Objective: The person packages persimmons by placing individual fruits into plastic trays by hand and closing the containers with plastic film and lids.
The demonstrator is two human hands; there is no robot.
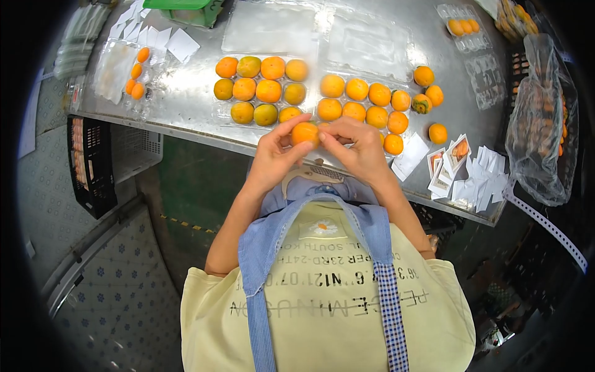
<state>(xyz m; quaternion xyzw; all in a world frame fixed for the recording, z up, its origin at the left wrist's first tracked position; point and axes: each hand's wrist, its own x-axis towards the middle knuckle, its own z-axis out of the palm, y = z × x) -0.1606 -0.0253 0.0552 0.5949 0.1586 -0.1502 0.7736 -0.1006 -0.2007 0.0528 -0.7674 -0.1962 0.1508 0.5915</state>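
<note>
An orange fruit (305,134) is held near the table's front edge, between my two hands. My left hand (277,150) has its fingers and thumb wrapped round the fruit's left side. The fingertips of my right hand (354,146) are pinched together at the fruit's right side; whether they hold anything small is hidden. Just beyond my hands, a clear plastic tray (220,114) bears rows of orange and greenish fruits. To its right, more orange fruits (356,90) sit in another clear tray.
Loose fruits (437,133) lie on the metal table (186,115) at the right, near white slips and picture cards (458,152). Small fruits (136,71) sit at the left. A green container (186,7) stands at the back. A black crate (93,167) is below left.
</note>
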